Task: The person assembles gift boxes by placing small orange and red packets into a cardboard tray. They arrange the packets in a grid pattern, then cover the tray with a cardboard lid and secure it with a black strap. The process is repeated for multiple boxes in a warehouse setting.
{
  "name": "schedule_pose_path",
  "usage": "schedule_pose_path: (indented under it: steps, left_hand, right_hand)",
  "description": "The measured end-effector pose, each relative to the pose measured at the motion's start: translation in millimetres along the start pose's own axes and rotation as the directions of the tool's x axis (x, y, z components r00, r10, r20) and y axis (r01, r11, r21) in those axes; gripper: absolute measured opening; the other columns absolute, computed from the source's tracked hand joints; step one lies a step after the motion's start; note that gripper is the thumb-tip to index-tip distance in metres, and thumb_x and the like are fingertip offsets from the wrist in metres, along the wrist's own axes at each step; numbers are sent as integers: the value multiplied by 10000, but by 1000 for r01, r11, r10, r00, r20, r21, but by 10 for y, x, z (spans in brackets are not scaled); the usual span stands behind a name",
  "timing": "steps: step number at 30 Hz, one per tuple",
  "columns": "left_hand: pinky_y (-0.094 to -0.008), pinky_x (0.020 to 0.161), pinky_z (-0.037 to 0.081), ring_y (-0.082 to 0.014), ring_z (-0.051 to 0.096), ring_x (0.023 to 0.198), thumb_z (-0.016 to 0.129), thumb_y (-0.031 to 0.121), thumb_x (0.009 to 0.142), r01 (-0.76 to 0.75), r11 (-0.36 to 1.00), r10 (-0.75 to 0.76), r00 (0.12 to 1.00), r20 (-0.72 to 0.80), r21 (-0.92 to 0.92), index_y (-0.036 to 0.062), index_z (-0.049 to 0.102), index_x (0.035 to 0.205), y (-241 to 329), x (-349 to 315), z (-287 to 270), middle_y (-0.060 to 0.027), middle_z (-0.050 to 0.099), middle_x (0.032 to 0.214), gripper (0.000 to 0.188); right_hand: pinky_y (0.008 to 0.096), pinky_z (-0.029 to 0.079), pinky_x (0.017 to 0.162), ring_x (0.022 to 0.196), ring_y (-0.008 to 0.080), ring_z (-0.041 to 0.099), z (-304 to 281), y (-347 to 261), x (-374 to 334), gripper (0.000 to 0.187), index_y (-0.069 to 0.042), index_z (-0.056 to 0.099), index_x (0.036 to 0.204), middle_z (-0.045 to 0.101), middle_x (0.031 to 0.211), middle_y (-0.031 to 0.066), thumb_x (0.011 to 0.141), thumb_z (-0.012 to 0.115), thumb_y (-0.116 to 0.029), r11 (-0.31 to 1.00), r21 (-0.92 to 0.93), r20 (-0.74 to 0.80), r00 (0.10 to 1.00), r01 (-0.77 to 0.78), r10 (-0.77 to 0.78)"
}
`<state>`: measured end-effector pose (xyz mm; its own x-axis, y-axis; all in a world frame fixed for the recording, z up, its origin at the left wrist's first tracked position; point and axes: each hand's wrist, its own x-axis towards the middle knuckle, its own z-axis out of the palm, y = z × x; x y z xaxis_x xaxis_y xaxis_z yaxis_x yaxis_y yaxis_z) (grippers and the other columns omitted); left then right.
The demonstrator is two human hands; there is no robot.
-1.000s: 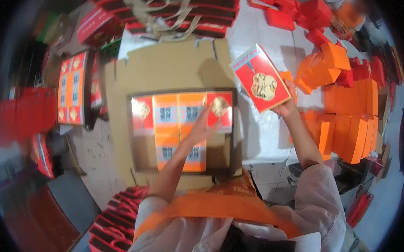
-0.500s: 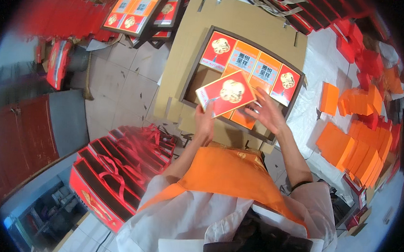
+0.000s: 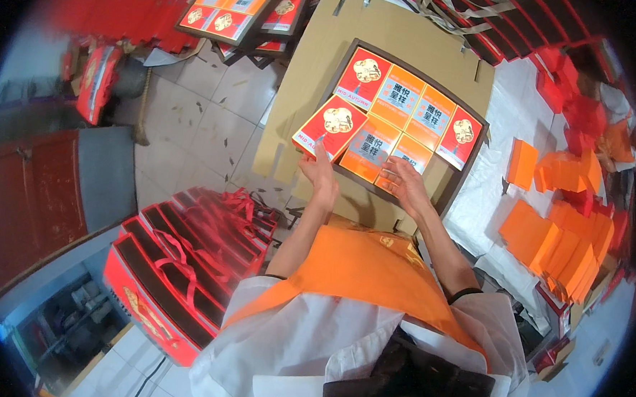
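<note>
A dark-framed gift tray [image 3: 471,160] lies on the cardboard, holding several small orange boxes [image 3: 397,95] and red boxes [image 3: 366,73] with gold flower designs. My left hand [image 3: 320,176] grips another red box [image 3: 332,126] by its near edge, over the tray's near left corner; whether it rests inside the frame I cannot tell. By the near edge of the tray, my right hand [image 3: 407,185] has its fingers apart, beside an orange box with a pale blue panel [image 3: 412,153]. At the tray's near right corner, its brown bottom shows.
Brown cardboard [image 3: 295,89] lies under the tray. Filled trays [image 3: 234,11] are stacked at the far left. Red gift bags [image 3: 178,263] with ribbon handles stand at the near left. Folded orange boxes [image 3: 560,243] lie on white sheeting at the right, near red ones.
My left hand has brought the red box left and down to the tray's near left corner, turning it. My right hand has come away from that box toward the tray's near edge.
</note>
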<state>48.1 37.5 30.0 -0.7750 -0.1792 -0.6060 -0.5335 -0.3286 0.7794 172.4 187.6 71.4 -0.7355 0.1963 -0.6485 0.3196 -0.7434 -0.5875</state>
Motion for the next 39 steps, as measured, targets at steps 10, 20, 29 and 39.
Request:
schedule_pose_path:
  steps: [10, 20, 29, 39]
  left_hand:
    - [-303, 733, 416, -149, 448, 846, 603, 311, 839, -41, 991, 70, 972, -225, 129, 3, 354, 1068, -26, -228, 215, -82, 460, 948, 458]
    - [-311, 783, 403, -172, 475, 857, 511, 264, 892, 9, 953, 27, 993, -113, 304, -15, 381, 1070, -259, -13, 155, -107, 504, 971, 355]
    - [-354, 767, 426, -252, 547, 853, 432, 339, 909, -241, 561, 71, 967, 244, 792, -57, 487, 1091, -184, 288, -249, -155, 584, 939, 440]
    - [-296, 549, 425, -149, 507, 602, 529, 83, 841, -97, 909, 77, 995, 66, 405, -12, 471, 818, -208, 144, -136, -99, 524, 748, 113]
  right_hand:
    - [309, 443, 771, 964, 180, 535, -504, 89, -220, 300, -71, 473, 1126, 536, 1078, 77, 918, 461, -287, 989, 138, -137, 990, 52, -33]
    - [304, 450, 756, 916, 167, 557, -593, 66, -206, 298, -75, 478, 1115, 564, 1032, 64, 910, 478, -290, 979, 187, -144, 988, 77, -50]
    - [311, 455, 791, 903, 163, 556, -703, 16, -103, 297, -66, 481, 1124, 575, 1016, 67, 912, 472, -274, 985, 160, -186, 982, 70, -39]
    - [268, 447, 712, 809, 149, 577, -801, 251, -131, 273, -68, 503, 1115, 585, 970, 42, 922, 453, -255, 992, 125, -280, 960, 24, 12]
